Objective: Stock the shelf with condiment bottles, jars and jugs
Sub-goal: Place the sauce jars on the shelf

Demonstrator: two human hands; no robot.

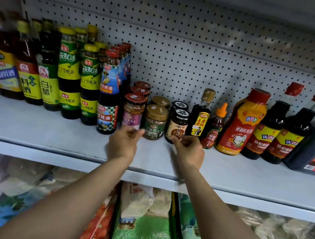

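The gold-lidded jar [155,122] stands in the front row at the middle of the shelf [48,133], a red-lidded jar [133,109] touching at its nine o'clock and a black-lidded jar [177,125] just beside at three. The left hand [123,143] and right hand [188,150] hover at its seven and five o'clock, fingers loosely curled and gripping nothing. It looks like the straightening step: both palms flank the jar. Next, I'd guess, comes a light nudge to square it, without tipping the neighbours.
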